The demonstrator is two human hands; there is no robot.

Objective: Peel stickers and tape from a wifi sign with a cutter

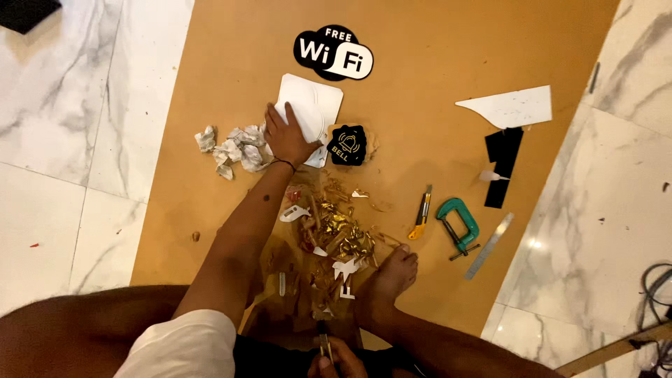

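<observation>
On the brown board [434, 56] laid over the marble floor [84, 126], the left hand [287, 134] lies flat, fingers spread, pressing on a stack of white sheets [315, 105] near the board's middle; its grip closes on nothing. Crumpled paper [231, 150] lies just beside that hand, and a small black sign [348, 145] touches the stack's other side. The right hand [337, 360], at the bottom edge, is curled around a thin tool [324, 344]. A bare foot [388, 280] rests by gold scraps [336, 234]. A yellow knife [421, 213], green clamp [458, 224] and metal ruler [489, 246] lie further right.
</observation>
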